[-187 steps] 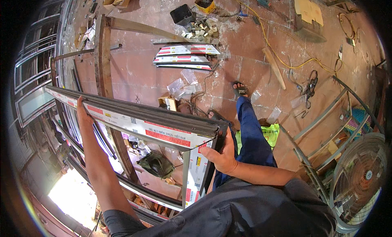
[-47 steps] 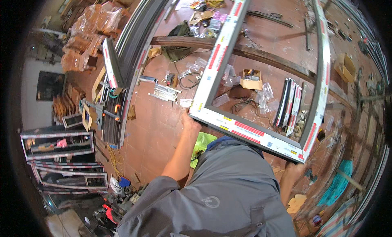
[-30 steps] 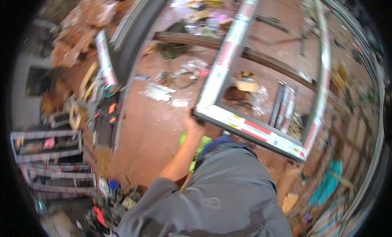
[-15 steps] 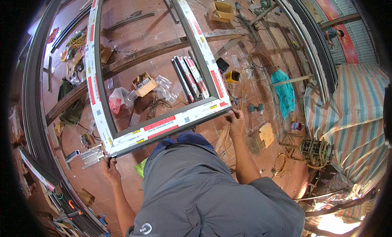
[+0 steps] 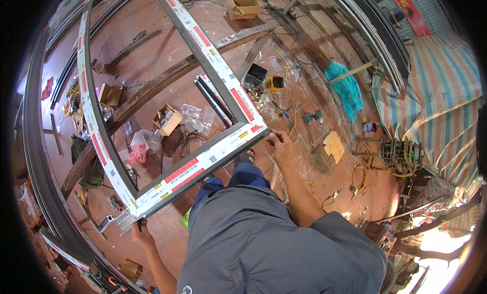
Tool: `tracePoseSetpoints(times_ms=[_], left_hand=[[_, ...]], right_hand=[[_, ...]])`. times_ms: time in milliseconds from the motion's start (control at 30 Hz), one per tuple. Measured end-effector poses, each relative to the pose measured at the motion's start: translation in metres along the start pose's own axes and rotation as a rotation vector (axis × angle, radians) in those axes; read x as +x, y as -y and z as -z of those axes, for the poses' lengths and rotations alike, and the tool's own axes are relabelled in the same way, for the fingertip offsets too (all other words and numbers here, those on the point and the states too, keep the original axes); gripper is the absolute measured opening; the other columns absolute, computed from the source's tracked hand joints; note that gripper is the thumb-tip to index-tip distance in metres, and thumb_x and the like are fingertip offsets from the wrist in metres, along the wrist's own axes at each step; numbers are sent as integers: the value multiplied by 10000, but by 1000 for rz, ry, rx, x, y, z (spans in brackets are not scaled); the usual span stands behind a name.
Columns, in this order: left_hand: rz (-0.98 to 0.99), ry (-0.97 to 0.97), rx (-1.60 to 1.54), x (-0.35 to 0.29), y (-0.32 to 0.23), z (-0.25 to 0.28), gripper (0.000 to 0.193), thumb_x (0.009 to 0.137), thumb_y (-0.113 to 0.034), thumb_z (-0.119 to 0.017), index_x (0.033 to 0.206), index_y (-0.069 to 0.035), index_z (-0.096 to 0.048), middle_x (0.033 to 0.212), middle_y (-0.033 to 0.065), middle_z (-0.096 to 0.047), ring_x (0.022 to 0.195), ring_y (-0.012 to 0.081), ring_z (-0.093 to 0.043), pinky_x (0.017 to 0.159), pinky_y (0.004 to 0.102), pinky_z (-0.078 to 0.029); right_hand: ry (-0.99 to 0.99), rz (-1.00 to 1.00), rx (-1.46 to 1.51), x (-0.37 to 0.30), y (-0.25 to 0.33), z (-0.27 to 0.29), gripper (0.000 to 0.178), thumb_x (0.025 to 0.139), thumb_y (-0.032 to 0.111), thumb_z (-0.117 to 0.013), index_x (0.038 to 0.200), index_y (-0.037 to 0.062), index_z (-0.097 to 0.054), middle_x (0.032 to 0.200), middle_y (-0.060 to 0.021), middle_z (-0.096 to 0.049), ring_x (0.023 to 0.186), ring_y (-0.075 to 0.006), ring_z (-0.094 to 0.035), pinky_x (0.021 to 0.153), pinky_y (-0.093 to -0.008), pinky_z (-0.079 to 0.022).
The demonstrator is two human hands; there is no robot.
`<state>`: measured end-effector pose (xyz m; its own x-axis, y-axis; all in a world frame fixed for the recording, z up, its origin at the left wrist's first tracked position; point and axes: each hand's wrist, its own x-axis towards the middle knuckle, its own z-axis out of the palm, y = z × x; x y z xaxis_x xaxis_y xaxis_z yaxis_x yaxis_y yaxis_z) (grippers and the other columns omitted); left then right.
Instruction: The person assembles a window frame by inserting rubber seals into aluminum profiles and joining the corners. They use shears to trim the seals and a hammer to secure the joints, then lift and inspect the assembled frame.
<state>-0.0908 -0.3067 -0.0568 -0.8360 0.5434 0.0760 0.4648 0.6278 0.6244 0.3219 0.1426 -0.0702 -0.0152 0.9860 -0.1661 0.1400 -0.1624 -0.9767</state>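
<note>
A long rectangular window or door frame [image 5: 195,168] of dark profile lies before me, its faces covered in white film with red and yellow labels. Its far end runs out at the top of the view. At the near left corner my left hand [image 5: 143,234] is closed on the edge, the fingers partly hidden under it. My right hand [image 5: 282,148] grips the near right corner, thumb on top. The near bar spans between both hands, just beyond my legs. Through the opening a wooden beam [image 5: 167,73] shows, crossing beneath the frame.
Several film-wrapped profiles [image 5: 215,101] lie beyond the near bar. Around them are an open cardboard box [image 5: 168,120], plastic bags [image 5: 143,144], a yellow container [image 5: 275,84] and a cordless drill [image 5: 313,116]. Long dark profiles [image 5: 383,40] are stacked right, near a striped tarp [image 5: 431,86]. Another person [image 5: 398,16] is far right.
The frame's near right corner has moved left in view, and its near left corner sits lower, both hands keeping hold. My view has turned, shifting most of the floor items leftward.
</note>
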Motion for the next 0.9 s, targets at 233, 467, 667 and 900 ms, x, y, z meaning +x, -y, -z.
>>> tracePoseSetpoints(times_ms=[233,467,667,900], left_hand=[[232,184,-228,-1,-4,14,132,987,-36,-651,1102,14,-692,944,77,-735,802,179,-707,664,305,-534],[630,33,-524,-17,-34,-2,333,1051,-213,-669,1315,-11,-683,1090,70,-750,812,143,-708,673,244,-509],[139,196,296,16,-53,29,198,922,-169,-762,1068,-36,-767,885,182,-764,817,284,-748,747,400,-564],[-152,193,469,21,-34,42,256,898,-313,-814,893,-73,-723,766,174,-724,675,382,-706,593,479,-539]], right_hand=[[337,-237,-28,30,48,29,217,1003,196,-717,1084,-5,-700,945,-89,-765,832,-168,-733,747,-292,-572],[389,-295,-250,9,33,2,314,999,235,-639,857,-14,-767,824,-102,-751,757,-173,-718,697,-315,-572],[287,-372,-221,3,46,-6,337,1022,265,-587,963,-21,-754,833,-99,-744,704,-180,-676,677,-313,-535],[212,-187,-438,7,18,-14,378,1065,308,-511,977,-21,-675,799,-86,-663,649,-185,-603,624,-344,-508]])
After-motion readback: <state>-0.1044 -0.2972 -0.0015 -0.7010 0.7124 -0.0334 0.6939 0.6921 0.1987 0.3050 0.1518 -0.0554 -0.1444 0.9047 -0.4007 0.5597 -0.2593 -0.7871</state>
